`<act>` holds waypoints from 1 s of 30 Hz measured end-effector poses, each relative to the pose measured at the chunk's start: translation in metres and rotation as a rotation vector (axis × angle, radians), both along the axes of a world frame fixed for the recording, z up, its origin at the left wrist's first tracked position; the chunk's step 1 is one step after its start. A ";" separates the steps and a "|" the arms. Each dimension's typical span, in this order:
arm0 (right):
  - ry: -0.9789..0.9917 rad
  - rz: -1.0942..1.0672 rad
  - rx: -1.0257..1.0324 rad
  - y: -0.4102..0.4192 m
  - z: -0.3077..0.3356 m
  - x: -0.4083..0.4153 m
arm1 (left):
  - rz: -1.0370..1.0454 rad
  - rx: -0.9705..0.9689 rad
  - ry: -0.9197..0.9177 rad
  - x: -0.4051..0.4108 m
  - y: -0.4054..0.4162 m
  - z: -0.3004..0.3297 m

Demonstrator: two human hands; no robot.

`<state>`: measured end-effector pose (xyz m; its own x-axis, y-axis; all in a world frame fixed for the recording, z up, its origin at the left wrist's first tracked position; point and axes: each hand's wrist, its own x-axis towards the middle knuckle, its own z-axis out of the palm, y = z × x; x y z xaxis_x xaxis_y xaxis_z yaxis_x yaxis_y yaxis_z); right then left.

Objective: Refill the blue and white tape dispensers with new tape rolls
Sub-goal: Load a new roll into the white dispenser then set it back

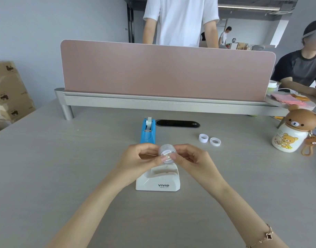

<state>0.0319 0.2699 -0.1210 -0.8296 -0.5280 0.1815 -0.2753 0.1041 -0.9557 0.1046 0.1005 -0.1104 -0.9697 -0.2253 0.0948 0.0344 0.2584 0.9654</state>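
A clear tape roll point(167, 151) on a pale hub is held just above the white dispenser point(158, 181), which stands near me with its cradle bare. My left hand point(141, 159) pinches the roll from the left, my right hand point(190, 161) from the right, thumbs at its near face. Behind them the blue dispenser point(147, 131) stands upright with a tape roll seated in it. Two white ring cores point(203, 138) point(215, 141) lie on the desk to the right.
A pink divider panel point(164, 72) on a grey rail crosses the back of the desk, with a black cable slot point(177, 124) before it. A bear-shaped bottle point(291, 133) with a keyring stands at the right edge. Cardboard boxes point(8, 92) are stacked left. People stand and sit beyond.
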 end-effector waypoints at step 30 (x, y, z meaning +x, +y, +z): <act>-0.223 0.066 -0.035 0.007 0.015 0.003 | 0.020 -0.415 0.442 -0.001 -0.001 -0.008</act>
<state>0.0350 0.2765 -0.1063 -0.8153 -0.5788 0.0163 -0.0617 0.0589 -0.9964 0.1038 0.0999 -0.1188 -0.8143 -0.1010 0.5716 0.4004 0.6153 0.6790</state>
